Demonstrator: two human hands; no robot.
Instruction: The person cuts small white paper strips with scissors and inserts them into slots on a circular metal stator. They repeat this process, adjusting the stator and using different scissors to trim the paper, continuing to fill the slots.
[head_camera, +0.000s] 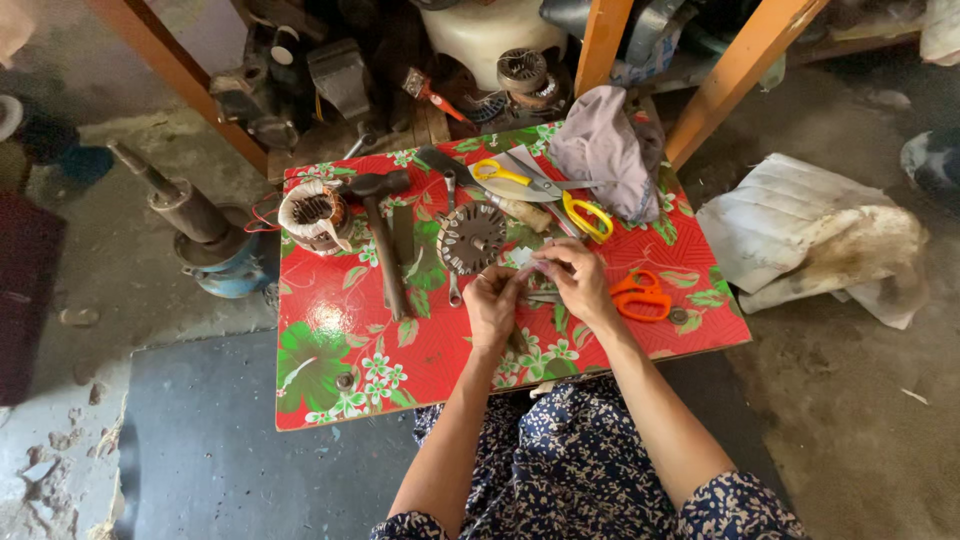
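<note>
Both hands, left (492, 303) and right (577, 280), pinch a small pale piece (528, 262) between them, above the table's (330, 395) near edge.

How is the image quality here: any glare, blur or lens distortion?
Head view: daylight glare on the glossy red floral table near the hammer; wide-angle bending at the edges; the left hand and right hand reasonably sharp, the small pale piece between them hard to make out.
</note>
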